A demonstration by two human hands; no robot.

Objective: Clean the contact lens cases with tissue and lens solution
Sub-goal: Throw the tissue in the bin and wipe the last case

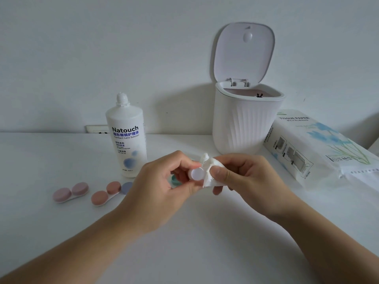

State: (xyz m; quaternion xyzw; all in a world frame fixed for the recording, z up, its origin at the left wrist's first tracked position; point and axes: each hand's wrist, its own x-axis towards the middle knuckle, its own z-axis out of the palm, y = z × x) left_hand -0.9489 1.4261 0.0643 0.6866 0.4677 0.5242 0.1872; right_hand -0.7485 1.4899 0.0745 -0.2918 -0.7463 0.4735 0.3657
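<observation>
Spreading across the whole lower part of the view, the white table (61,156) carries everything. At its back stands the white ribbed bin (245,124) with its lid (244,53) raised open against the wall. To the right of the bin lies the tissue pack (311,152), flat on the table and printed with blue flowers. Left of the bin stands the lens solution bottle (127,138), upright, with its white cap on. In front of these, above the middle of the table, the left hand (162,189) has its fingers curled around a small white case part (196,174), gripping it with the round face turned to the camera. The right hand (244,177) pinches a crumpled white tissue (209,171) between thumb and fingers and holds it against the right side of this part. On the table to the left lie the mauve lens case (70,192) and, just beside it, the brown lens case (106,193); a grey-blue cap (127,187) shows behind the left hand. A small teal piece (174,179) is partly hidden between the fingers of the left hand, and I cannot tell what it is.
</observation>
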